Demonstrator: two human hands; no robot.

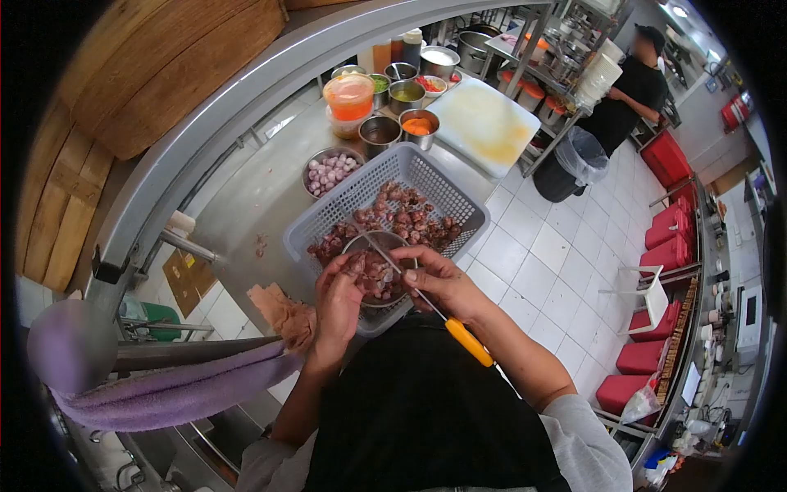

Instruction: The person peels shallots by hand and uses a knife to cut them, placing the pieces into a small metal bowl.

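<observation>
My right hand (447, 283) grips a slim-bladed knife (469, 341) by the blade near its yellow handle. The handle points down toward my apron and the blade runs up to the left. My left hand (334, 295) is closed on a small reddish-purple shallot (356, 264), partly hidden by the fingers. Under both hands a round metal bowl (397, 239) holds pinkish shallots. The bowl sits in a grey perforated plastic basket (307, 215) with clusters of unpeeled, brownish-red shallots (410, 215) at its far side.
Peeled shallots fill a metal bowl (332, 170) behind the basket. Metal sauce containers (380, 135), an orange-filled tub (348, 97) and a white cutting board (475, 123) stand farther back. Brown paper (283, 316) and a purple towel (172, 389) lie left. Another person (635, 90) stands far right.
</observation>
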